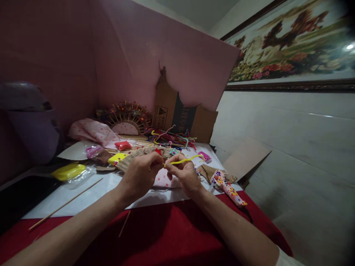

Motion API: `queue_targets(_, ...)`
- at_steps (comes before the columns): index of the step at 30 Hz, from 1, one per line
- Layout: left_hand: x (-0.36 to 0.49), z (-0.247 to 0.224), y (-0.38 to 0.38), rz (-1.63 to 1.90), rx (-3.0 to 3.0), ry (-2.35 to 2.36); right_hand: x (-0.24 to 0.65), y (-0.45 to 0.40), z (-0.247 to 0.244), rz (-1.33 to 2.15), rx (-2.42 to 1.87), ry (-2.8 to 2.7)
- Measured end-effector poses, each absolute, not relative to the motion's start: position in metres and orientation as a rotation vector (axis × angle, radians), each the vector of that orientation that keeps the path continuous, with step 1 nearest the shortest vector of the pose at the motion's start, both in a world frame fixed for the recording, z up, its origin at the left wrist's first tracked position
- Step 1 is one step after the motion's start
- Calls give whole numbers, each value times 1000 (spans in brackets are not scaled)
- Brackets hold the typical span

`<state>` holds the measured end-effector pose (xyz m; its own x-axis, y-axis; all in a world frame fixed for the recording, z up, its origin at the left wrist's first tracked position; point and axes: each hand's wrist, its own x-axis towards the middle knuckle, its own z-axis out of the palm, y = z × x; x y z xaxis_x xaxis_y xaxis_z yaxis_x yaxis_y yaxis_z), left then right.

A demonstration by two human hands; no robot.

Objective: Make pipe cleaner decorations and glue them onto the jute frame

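Observation:
A yellow pipe cleaner [184,160] is pinched in my right hand [186,177], its free end pointing out to the right. My left hand [142,170] is closed at the other end, fingertips meeting those of the right hand; a small yellow bit shows between them. Just behind and below both hands lies a piece wrapped in brown twine [130,157] with pink dotted cloth [166,180], partly hidden by the hands. A red flower shape [158,151] and a turquoise flower shape [174,151] sit at its upper edge.
A flower-patterned glue gun [229,189] lies at right. Wooden sticks [66,203], yellow clay packs [69,171] and a purple bin [36,129] are at left. Behind stand a decorated half-round fan shape [126,127], a pile of pipe cleaners [177,138] and cut cardboard [203,122].

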<state>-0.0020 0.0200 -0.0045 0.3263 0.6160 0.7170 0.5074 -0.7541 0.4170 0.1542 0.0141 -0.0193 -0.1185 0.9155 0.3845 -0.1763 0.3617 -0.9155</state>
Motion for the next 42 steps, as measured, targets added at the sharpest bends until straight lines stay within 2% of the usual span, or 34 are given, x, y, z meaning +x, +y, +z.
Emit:
queue_targets(8,-3,-6,21,1248,2400,1006,154,14,-21,1145,-691,-1348)
queue_targets(16,-8,2,24,811,1770,710,155,13,-21,1254,-638,-1400)
queue_targets(20,-4,3,24,986,1755,789,155,14,-20,1280,-663,-1339)
queue_targets(23,-2,1,23,1099,1790,894,154,15,-19,1151,-730,-1306)
queue_targets(34,5,4,17,1062,1563,947,153,10,-25,693,-813,-1482)
queue_targets(42,5,5,13,1034,1510,866,153,10,-27,689,-785,-1498)
